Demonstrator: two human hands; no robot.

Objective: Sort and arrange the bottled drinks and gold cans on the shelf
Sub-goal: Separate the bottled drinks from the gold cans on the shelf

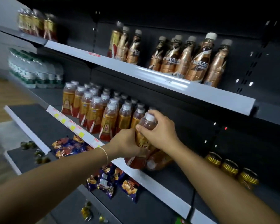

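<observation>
I hold one amber tea bottle [146,126] with a white cap upright at the front of the middle shelf [160,180]. My right hand [160,131] grips its neck and shoulder from the right. My left hand [128,143] wraps round its lower body from the left. A second tea bottle [157,160] lies on its side just behind and below my hands. Rows of the same tea bottles [97,113] stand to the left. Three gold cans [229,167] stand at the right of this shelf.
Copper coffee bottles [191,60] line the upper shelf [152,76]. Water bottles [32,70] stand at the far left. Purple snack bags [110,178] lie on the lower shelf, and more bags [68,146] lie further left. Small gold items [86,210] lie below.
</observation>
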